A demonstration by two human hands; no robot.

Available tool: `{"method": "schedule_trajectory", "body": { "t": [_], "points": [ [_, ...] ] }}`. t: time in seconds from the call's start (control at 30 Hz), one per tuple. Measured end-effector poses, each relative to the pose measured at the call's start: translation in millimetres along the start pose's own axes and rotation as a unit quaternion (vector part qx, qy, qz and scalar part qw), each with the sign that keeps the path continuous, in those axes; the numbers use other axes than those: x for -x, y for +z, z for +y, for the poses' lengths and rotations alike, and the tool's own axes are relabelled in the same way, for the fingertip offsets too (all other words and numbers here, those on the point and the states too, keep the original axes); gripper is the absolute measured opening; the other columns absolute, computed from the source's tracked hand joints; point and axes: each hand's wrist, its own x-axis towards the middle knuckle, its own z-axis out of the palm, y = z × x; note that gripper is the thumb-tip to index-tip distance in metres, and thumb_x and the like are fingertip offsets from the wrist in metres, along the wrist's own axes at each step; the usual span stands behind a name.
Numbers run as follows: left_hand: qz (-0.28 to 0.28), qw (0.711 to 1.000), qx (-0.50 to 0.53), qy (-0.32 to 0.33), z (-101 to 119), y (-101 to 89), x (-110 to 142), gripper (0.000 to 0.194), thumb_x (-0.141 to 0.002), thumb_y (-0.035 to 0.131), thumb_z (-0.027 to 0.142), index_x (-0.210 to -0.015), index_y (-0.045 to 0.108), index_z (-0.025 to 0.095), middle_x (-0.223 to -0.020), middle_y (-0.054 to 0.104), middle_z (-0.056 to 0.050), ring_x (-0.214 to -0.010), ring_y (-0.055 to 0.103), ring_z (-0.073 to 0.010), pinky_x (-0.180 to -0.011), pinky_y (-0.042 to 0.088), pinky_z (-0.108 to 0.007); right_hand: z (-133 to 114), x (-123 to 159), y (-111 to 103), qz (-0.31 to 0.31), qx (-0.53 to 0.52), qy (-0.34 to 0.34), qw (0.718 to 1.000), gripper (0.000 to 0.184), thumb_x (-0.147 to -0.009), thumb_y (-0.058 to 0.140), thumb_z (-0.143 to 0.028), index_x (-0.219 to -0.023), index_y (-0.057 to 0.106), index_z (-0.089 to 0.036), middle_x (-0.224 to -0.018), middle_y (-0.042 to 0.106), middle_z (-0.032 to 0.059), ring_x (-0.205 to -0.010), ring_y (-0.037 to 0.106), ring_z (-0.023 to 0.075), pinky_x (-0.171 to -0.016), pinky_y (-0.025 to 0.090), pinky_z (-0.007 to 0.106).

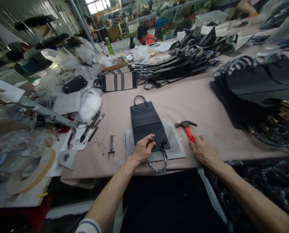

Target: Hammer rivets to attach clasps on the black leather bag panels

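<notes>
A flat black leather bag panel [145,118] lies on a pale slab [177,140]. At its far end is a small looped handle [139,96]; a second patterned handle [164,163] curves off the near end. Over that near end my left hand [142,149] is closed in a pinch on something small and partly metallic, too small to name. One end of the near handle disappears behind these fingers. My right hand [204,151] is wrapped round the red grip of a claw hammer [188,132], whose head rests on the cloth right of the slab.
A dark strap with a metal fitting [111,147] lies to the left, among scattered small dark bits. Black bag panels are stacked at right [258,94] and back [180,68]. A striped bag [119,81] and plastic wrapping [90,105] stand back left. Another person [150,38] sits beyond.
</notes>
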Motion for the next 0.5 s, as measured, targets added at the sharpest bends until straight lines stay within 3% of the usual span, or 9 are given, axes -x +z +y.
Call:
{"method": "schedule_trajectory", "body": {
  "t": [0.1,0.2,0.33,0.5],
  "points": [
    [-0.023,1.000,0.011,-0.004,4.1,-5.6,-6.1,0.025,-0.093,0.062,0.019,-0.117,0.068,0.020,-0.098,0.074,-0.003,-0.085,0.069,-0.0154,-0.085,0.055,-0.027,-38.3,-2.6,6.2,0.084,-0.073,-0.128,0.986,0.042,-0.101,0.045,-0.037,-0.133,0.057,-0.011,-0.134,0.059,0.0220,-0.117,0.058,0.0346,-0.094,0.048,0.047],
    [-0.028,1.000,-0.004,-0.008,1.9,-5.8,-10.0,0.012,-0.092,0.061,0.019,-0.100,0.070,0.019,-0.094,0.074,-0.003,-0.087,0.069,-0.0168,-0.085,0.054,-0.027,-81.0,-2.0,19.0,0.090,-0.143,-0.244,0.955,0.040,-0.098,0.054,-0.034,-0.134,0.059,-0.015,-0.137,0.058,0.0182,-0.125,0.054,0.0337,-0.103,0.046,0.050],
    [0.022,1.000,0.001,-0.008,-2.9,1.3,-7.3,0.011,-0.093,0.059,0.020,-0.097,0.069,0.020,-0.090,0.074,-0.003,-0.081,0.070,-0.0162,-0.080,0.055,-0.027,-107.1,5.1,41.1,0.068,-0.131,-0.266,0.952,0.041,-0.092,0.062,-0.029,-0.131,0.062,-0.017,-0.138,0.057,0.0169,-0.131,0.048,0.0359,-0.110,0.037,0.055],
    [0.056,0.998,-0.009,-0.005,-4.5,9.4,-3.2,0.012,-0.093,0.058,0.024,-0.097,0.069,0.021,-0.093,0.076,-0.004,-0.087,0.072,-0.0179,-0.086,0.057,-0.029,-103.1,7.6,45.0,0.062,-0.139,-0.261,0.953,0.043,-0.091,0.063,-0.028,-0.132,0.062,-0.017,-0.139,0.057,0.0153,-0.133,0.046,0.0346,-0.112,0.034,0.053]
  ]
}}
